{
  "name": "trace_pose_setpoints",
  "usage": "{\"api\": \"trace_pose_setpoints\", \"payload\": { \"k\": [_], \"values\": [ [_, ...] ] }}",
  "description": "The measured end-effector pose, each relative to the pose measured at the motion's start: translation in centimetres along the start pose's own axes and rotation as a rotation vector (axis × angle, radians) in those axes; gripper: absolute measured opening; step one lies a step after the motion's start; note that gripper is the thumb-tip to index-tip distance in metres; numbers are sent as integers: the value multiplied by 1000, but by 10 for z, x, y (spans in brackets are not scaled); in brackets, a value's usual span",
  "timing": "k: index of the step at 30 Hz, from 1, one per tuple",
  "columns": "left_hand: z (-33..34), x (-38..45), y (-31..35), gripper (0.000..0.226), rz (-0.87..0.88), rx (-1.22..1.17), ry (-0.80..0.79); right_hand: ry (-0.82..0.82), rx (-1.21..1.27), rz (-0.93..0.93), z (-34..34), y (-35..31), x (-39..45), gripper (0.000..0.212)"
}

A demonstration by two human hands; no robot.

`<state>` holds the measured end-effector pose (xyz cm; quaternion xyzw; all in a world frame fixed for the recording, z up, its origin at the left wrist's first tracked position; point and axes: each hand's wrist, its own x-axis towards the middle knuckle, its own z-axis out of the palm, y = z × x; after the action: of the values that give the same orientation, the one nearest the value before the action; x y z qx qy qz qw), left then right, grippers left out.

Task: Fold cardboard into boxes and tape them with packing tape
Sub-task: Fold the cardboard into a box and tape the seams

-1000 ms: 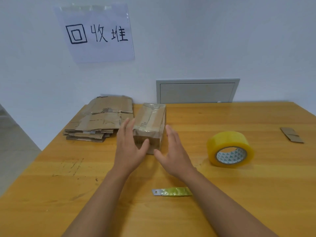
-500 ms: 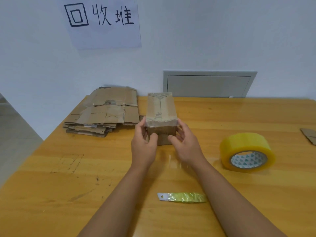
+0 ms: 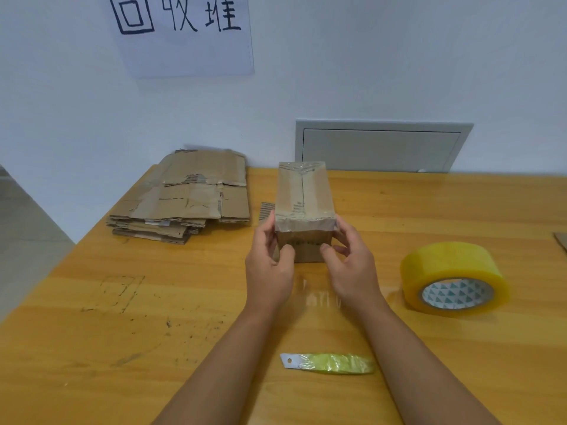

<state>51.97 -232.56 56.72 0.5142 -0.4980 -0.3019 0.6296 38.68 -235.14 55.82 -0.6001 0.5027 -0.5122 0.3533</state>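
Note:
A small taped cardboard box point(image 3: 303, 194) stands on the wooden table point(image 3: 129, 348), its long side pointing away from me. My left hand point(image 3: 270, 265) grips its near left corner with thumb on the front face and fingers along the side. My right hand point(image 3: 349, 268) grips the near right corner the same way. A big roll of yellowish packing tape point(image 3: 451, 279) lies to the right of my right hand. A stack of flattened cardboard point(image 3: 187, 197) lies at the back left.
A cutter blade wrapped in yellow-green tape point(image 3: 329, 362) lies near me between my forearms. A cardboard scrap point(image 3: 561, 240) sits at the right edge. A grey wall panel point(image 3: 380, 147) is behind the table. The table's left edge drops off to the floor.
Both hands closed in from flat beside the box to gripping its near corners, and the box was turned straight so its long side points away from me. The camera moved closer.

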Motion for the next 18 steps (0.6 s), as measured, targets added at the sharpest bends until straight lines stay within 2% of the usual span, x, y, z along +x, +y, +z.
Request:
{"api": "trace_pose_setpoints", "payload": {
  "k": [9,15,18],
  "values": [
    [0,-4,-5,47,38,-89,24,68,84,-59,-15,9,6,49],
    [-11,4,-2,36,-102,-237,81,90,193,-10,-16,4,8,35],
    [-17,8,-2,26,-116,-201,49,102,230,-13,-19,1,8,26]
  ]
}}
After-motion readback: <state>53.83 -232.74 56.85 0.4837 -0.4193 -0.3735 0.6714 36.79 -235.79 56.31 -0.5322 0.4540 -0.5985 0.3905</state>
